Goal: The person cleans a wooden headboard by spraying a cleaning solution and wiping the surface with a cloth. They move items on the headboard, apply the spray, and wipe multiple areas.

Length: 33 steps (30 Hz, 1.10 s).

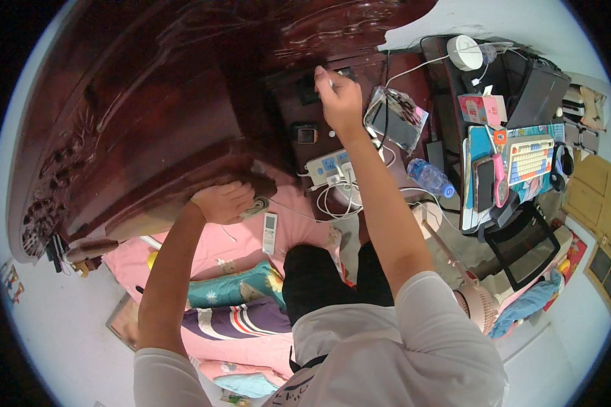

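My left hand (223, 202) lies over the lower edge of the dark carved wooden headboard (170, 102), fingers stretched out and pointing right. A greyish rolled bundle (256, 206) sits right beside its fingertips. My right hand (339, 100) is closed over the dark wooden bedside surface (285, 102), thumb and fingers pressed together. A small pale spot shows at its fingers, too small to name. Below it are a smartwatch (307, 134) with a dark strap and a white power strip (324, 165) with plugs and coiled white cables (339, 200). A dark object behind the hand is partly hidden.
A plastic pouch (404, 122) and a water bottle (430, 178) lie to the right. Beyond stands a desk with a keyboard (530, 161), a phone (483, 184) and a pink box (482, 108). A white remote (269, 233) rests on the pink bed (299, 203). A fan (475, 305) stands near the chair (523, 247).
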Motion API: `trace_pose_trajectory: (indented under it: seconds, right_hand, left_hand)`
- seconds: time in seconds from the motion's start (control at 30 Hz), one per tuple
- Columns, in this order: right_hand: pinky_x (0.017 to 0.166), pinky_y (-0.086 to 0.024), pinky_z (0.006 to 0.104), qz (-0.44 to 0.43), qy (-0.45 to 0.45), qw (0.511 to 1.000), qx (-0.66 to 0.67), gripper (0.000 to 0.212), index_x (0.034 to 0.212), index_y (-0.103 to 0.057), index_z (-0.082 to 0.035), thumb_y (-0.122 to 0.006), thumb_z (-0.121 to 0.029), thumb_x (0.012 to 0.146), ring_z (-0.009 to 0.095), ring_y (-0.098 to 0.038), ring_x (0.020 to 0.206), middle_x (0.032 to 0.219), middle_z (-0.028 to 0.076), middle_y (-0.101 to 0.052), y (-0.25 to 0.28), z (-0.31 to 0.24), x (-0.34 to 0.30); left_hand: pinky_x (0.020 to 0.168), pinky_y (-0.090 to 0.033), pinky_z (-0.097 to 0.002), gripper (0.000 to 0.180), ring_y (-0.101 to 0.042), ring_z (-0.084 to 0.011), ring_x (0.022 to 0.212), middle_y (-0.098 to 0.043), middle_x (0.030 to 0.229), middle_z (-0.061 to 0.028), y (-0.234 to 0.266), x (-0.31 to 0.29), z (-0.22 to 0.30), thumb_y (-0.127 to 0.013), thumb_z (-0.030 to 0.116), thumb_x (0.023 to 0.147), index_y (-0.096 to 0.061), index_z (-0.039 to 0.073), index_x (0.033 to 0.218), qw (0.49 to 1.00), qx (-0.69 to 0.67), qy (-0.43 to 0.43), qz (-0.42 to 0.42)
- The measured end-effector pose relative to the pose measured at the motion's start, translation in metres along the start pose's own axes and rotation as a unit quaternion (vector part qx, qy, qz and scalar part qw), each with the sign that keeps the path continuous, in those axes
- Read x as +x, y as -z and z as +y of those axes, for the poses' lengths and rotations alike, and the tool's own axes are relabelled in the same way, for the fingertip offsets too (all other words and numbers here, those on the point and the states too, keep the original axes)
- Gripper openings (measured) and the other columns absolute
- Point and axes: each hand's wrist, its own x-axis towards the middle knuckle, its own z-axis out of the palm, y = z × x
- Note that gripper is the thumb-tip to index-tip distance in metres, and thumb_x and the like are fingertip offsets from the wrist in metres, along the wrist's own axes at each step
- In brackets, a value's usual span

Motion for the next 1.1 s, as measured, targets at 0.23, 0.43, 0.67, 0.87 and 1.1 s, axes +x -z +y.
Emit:
trace_pose_trajectory:
  seconds: [0.23, 0.43, 0.67, 0.87, 1.1]
  right_hand:
    - [0.055, -0.044, 0.0323, 0.103, -0.135, 0.908, 0.383, 0.059, 0.067, -0.056, -0.003, -0.038, -0.048, 0.1, 0.019, -0.055, 0.053, 0.06, 0.008, -0.056, 0.025, -0.015, 0.014]
    - [0.055, -0.044, 0.032, 0.144, -0.067, 0.898, 0.41, 0.058, 0.071, -0.055, -0.004, -0.032, -0.048, 0.101, 0.021, -0.055, 0.053, 0.062, 0.008, -0.056, 0.045, -0.032, 0.03]
    - [0.063, -0.048, 0.0412, -0.049, 0.077, 0.996, -0.023, 0.043, 0.08, -0.065, 0.003, -0.059, -0.038, 0.09, 0.029, -0.068, 0.067, 0.074, 0.024, -0.062, 0.027, -0.056, 0.009]
    - [0.056, -0.042, 0.0299, 0.014, -0.049, 0.946, 0.321, 0.06, 0.066, -0.059, -0.002, -0.041, -0.048, 0.101, 0.015, -0.054, 0.057, 0.059, 0.006, -0.056, 0.037, -0.057, 0.002]
    - [0.055, -0.041, 0.0288, 0.046, -0.046, 0.949, 0.308, 0.067, 0.066, -0.059, 0.0, -0.036, -0.052, 0.1, 0.016, -0.054, 0.056, 0.062, 0.008, -0.058, 0.055, -0.051, -0.012]
  left_hand:
    - [0.105, -0.035, -0.0368, 0.049, -0.052, -0.0231, 0.116, -0.059, 0.122, -0.0085, -0.004, -0.002, 0.002, -0.06, 0.043, 0.082, -0.062, 0.006, 0.114, 1.0, -0.018, 0.005, 0.006]
    - [0.108, -0.035, -0.0365, 0.045, -0.053, -0.0208, 0.118, -0.061, 0.123, -0.0042, 0.004, 0.0, 0.0, -0.06, 0.047, 0.082, -0.063, 0.014, 0.111, 1.0, 0.02, 0.007, -0.003]
    - [0.107, -0.035, -0.0368, 0.045, -0.054, -0.0214, 0.117, -0.061, 0.122, -0.0059, 0.002, 0.001, -0.001, -0.06, 0.046, 0.081, -0.063, 0.013, 0.111, 1.0, 0.012, 0.004, 0.005]
    - [0.105, -0.036, -0.0363, 0.051, -0.052, -0.0234, 0.116, -0.059, 0.121, -0.0082, -0.002, -0.001, 0.001, -0.061, 0.044, 0.081, -0.061, 0.006, 0.115, 0.999, -0.031, 0.009, 0.0]
    - [0.105, -0.038, -0.0378, 0.048, -0.054, -0.0226, 0.116, -0.061, 0.121, -0.0063, -0.001, 0.0, 0.0, -0.06, 0.047, 0.081, -0.062, 0.011, 0.113, 1.0, 0.0, -0.001, 0.01]
